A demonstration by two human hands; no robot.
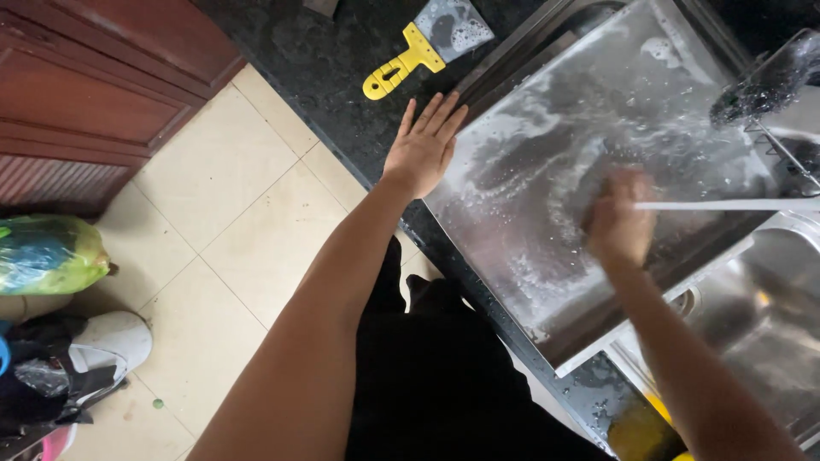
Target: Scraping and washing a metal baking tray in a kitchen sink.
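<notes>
Steel tray (547, 154), a large flat metal sheet filmed with suds, lies tilted across the edge of the sink (769, 324) and the black counter (325, 60), directly ahead of the person and under both hands. Its long axis runs on a diagonal, from the near corner by the person's right forearm up and away toward the far corner, past the tap stream (726, 205) that crosses it.

Seen from the head camera, the left hand (423, 145) is spread flat, fingers straight and slightly fanned, its palm braced on the tray's left edge where the metal meets the counter. It grips nothing; it only presses down. The right hand (619, 226) sits nearer the tray's middle, well inside the soapy swirl, and is blurred with motion. It appears curled over something dark against the metal, but what it holds, and how tightly the fingers close, cannot be told from this view. Of the two, the right hand lies deeper over the tray, the left at its rim.

Just beyond the left fingertips a yellow-handled scraper (423, 47) rests on the counter, its blade flecked with foam. A dark bottle brush (760, 85) stands beyond the right hand at the far corner. To the person's left, tiled floor (231, 222), wooden cabinet (94, 94) and a green bag (47, 252).
</notes>
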